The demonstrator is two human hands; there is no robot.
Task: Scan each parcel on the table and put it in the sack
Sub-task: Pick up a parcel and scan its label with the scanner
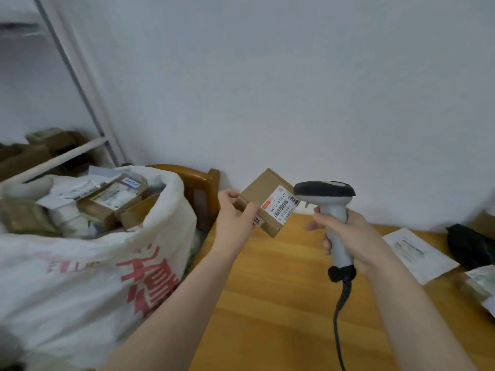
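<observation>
1. Brown cardboard parcel [263,199] sits in my left hand [235,212], thumb on its near face and fingers curled round its left edge, lifted above the far left corner of the wooden table [281,303].
2. My right hand [345,231] wraps tight round the handle of the grey scanner [325,194], whose dark head overlaps the right corner of the parcel's white label [281,204].
3. The white sack [80,263] stands left of the table, mouth open, with parcels inside.
4. A flat white parcel [417,253] and a black bag [468,247] lie near the table's right edge.
</observation>
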